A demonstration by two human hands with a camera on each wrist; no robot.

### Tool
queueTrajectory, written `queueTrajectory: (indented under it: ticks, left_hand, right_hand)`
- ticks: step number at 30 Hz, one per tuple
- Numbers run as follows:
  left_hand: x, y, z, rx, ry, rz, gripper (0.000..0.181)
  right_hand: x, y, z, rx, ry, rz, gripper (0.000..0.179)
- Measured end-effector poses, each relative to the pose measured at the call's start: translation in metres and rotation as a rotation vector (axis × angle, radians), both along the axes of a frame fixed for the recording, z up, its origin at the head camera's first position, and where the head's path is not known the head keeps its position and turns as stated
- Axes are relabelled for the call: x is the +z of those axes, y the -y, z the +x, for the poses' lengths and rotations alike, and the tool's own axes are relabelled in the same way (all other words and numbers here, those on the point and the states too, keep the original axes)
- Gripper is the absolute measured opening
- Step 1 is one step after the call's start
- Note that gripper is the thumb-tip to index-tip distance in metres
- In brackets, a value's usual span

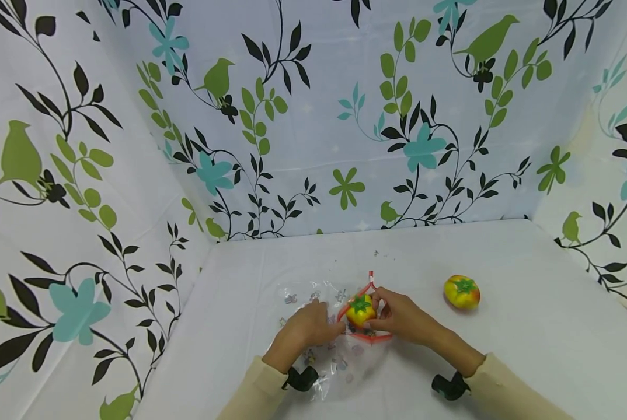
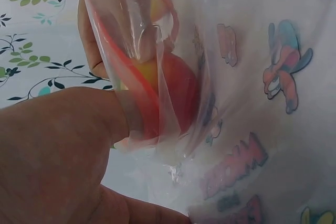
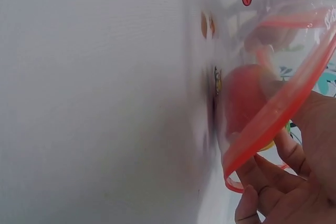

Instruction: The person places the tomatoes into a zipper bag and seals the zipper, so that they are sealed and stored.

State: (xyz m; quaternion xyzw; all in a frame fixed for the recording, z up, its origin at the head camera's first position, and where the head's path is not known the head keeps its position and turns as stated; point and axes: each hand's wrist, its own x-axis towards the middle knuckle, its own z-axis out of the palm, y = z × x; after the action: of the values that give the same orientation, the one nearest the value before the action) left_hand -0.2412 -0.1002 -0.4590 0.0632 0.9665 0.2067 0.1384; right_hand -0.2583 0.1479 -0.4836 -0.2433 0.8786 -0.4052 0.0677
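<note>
A clear plastic bag (image 1: 326,373) with printed cartoon figures and a red rim lies on the white table, its mouth spread apart. My left hand (image 1: 308,324) grips the bag at the left side of its mouth; in the left wrist view its thumb reaches inside the red rim (image 2: 137,90). At the mouth sits a yellow-red toy fruit (image 1: 359,314) with a green leafy cap. My right hand (image 1: 404,318) holds this fruit from the right between thumb and fingers. In the right wrist view the fruit's red side (image 3: 244,95) shows through the plastic.
A second yellow-red toy fruit (image 1: 462,291) with a green cap lies on the table (image 1: 513,350), right of my right hand. White cloth (image 1: 313,116) patterned with leaves, birds and flowers hangs behind the table and at both sides.
</note>
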Motion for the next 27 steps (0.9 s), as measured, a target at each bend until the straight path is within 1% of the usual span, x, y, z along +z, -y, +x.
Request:
queueTrajectory:
  ticks: [7, 12, 18, 21, 25, 27]
  left_hand:
    - [0.0012, -0.001, -0.0001, 0.006, 0.013, -0.002, 0.084]
    - [0.001, -0.0012, -0.0012, 0.015, 0.019, -0.008, 0.083]
    - [-0.0001, -0.0012, -0.002, 0.029, 0.026, -0.011, 0.084]
    - [-0.0005, -0.0009, -0.0016, 0.028, 0.02, -0.003, 0.084]
    - [-0.0013, -0.0004, -0.0013, 0.017, 0.004, 0.008, 0.084]
    - [-0.0018, 0.0, -0.0012, 0.01, -0.005, 0.013, 0.085]
  right_hand:
    - [-0.0055, 0.0031, 0.0, -0.009, -0.021, -0.013, 0.039]
    - [-0.0041, 0.005, 0.0009, -0.025, -0.035, -0.009, 0.039]
    - [-0.0012, 0.0063, 0.0019, -0.049, -0.081, -0.008, 0.039]
    - [-0.0012, 0.0076, 0.002, -0.07, -0.076, -0.011, 0.035]
    - [-0.0039, 0.0095, 0.0019, -0.091, -0.055, -0.011, 0.023]
    - [-0.0056, 0.0102, 0.0019, -0.09, -0.06, -0.006, 0.017]
